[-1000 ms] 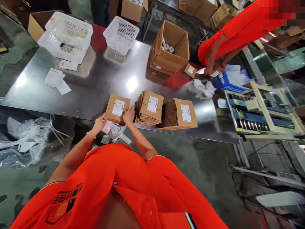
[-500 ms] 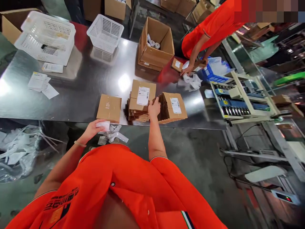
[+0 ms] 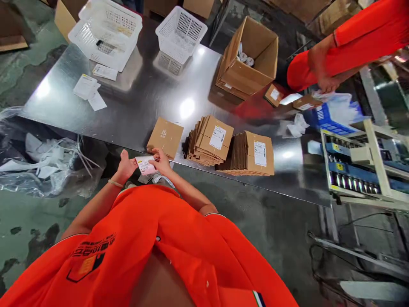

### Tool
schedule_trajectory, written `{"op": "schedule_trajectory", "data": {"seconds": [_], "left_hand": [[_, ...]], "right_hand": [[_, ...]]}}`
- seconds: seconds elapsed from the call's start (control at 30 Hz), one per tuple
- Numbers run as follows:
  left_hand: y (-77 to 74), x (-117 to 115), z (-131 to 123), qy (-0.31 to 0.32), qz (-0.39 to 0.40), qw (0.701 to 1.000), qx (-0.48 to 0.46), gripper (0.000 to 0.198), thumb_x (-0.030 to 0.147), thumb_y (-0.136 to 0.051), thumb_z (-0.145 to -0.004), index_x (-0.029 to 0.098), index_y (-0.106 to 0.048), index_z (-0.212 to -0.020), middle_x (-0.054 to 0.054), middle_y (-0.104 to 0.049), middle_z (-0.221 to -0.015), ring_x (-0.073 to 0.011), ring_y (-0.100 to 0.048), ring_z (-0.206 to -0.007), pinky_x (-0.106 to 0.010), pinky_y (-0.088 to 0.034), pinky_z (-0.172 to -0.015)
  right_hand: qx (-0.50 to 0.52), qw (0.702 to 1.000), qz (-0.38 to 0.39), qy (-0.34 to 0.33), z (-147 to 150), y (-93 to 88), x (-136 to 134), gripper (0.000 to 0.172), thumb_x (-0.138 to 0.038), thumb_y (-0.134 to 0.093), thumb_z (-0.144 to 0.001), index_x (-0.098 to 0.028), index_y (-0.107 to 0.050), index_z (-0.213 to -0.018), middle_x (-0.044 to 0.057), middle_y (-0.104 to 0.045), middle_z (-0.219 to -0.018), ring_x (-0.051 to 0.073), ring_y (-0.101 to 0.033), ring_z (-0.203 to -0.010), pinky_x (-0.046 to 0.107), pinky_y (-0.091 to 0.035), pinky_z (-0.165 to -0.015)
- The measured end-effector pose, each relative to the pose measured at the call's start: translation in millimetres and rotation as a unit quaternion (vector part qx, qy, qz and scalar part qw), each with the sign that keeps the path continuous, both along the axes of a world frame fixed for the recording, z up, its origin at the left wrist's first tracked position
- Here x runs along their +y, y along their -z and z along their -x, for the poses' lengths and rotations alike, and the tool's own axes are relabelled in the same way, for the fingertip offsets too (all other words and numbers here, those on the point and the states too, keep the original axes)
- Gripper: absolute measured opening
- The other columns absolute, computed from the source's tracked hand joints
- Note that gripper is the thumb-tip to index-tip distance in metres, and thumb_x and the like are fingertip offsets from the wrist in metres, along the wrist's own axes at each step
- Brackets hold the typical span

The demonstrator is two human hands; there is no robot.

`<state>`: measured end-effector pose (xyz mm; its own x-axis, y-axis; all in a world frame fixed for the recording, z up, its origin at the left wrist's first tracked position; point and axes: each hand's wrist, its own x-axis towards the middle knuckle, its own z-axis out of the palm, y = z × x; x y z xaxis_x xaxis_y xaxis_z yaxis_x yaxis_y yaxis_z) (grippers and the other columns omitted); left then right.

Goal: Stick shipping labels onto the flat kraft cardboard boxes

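A small printed label is held between my two hands, just off the table's front edge. My left hand grips its left side, with the thumb raised. At its right side, the fingers of my right hand pinch the label. Right behind my hands lies a flat brown carton with small white print and no label on its top. To the right, a fanned stack of flat cartons bears a white label on top. Beside it leans another stack of labelled flat cartons.
On the metal table stand white plastic baskets, loose label sheets and an open cardboard box with rolls. A co-worker's hand is near a small box and a blue crate. Plastic waste lies left.
My right hand has left the carton stack and come left to the label in my left hand. The stack has fanned out more. The view has turned; the co-worker's hands have lifted a small box.
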<state>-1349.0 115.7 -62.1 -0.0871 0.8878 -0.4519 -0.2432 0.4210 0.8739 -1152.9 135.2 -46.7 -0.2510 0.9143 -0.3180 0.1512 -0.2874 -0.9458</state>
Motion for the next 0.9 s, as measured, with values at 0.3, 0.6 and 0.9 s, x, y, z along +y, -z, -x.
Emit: {"op": "schedule_trajectory", "data": {"seconds": [0.3, 0.6, 0.9], "left_hand": [[-8.3, 0.3, -27.0, 0.054, -0.016, 0.998, 0.011, 0.071, 0.044, -0.103, -0.051, 0.012, -0.081, -0.109, -0.013, -0.084, -0.103, -0.0309, -0.077, -0.095, -0.044, -0.06, -0.093], [-0.6, 30.7, -46.4, 0.154, 0.035, 0.987, -0.008, 0.056, 0.035, -0.104, -0.05, 0.011, -0.086, -0.097, -0.013, -0.085, -0.098, -0.0339, -0.079, -0.096, -0.045, -0.063, -0.091], [41.9, 26.6, -58.5, 0.196, 0.105, 0.975, -0.016, 0.059, 0.053, -0.106, -0.048, 0.012, -0.083, -0.084, -0.019, -0.085, -0.095, -0.0368, -0.081, -0.091, -0.05, -0.065, -0.089]], "right_hand": [[-0.039, 0.999, -0.014, -0.004, -2.4, -5.0, 16.6, 0.013, -0.025, -0.074, -0.079, -0.023, -0.072, -0.092, -0.003, -0.069, -0.081, 0.016, -0.06, -0.07, 0.027, -0.05, -0.067], [-0.21, 0.954, -0.198, 0.087, -38.9, -10.5, 29.2, 0.014, -0.02, -0.067, -0.094, -0.023, -0.077, -0.084, 0.008, -0.076, -0.112, 0.025, -0.071, -0.112, 0.037, -0.057, -0.104], [-0.368, 0.915, -0.097, 0.136, -71.0, 4.7, 176.5, 0.012, -0.018, -0.068, -0.094, -0.016, -0.077, -0.1, 0.014, -0.066, -0.135, 0.027, -0.06, -0.13, 0.041, -0.05, -0.116]]}}
